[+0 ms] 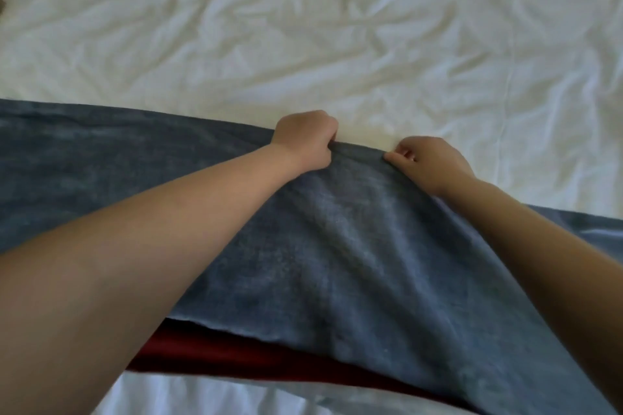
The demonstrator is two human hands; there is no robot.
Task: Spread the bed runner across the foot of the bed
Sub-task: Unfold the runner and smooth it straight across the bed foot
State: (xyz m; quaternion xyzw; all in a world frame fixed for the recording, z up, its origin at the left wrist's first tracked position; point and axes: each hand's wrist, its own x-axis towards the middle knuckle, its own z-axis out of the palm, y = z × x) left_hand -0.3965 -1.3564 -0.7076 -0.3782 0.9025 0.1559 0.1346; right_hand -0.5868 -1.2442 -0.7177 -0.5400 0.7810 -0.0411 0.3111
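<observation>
The bed (337,44), white and creased, fills the view. The blue bed runner (337,246) lies across its near end, flat at the left and lifted along its far edge in the middle. The left hand (305,140) and right hand (435,163), close together, each pinch that edge. With grips set so near, a tug may bunch the middle or skew the ends. No writing shows.

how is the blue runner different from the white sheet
Colour: the bed runner is dusty blue, the white sheet plain white.
Hold: the left hand and the right hand grip the runner's far edge; no hand touches the sheet.
Surface: the runner is drawn into long folds fanning from the hands, while the sheet lies in short, scattered creases.
Both are wrinkled cloth.
</observation>
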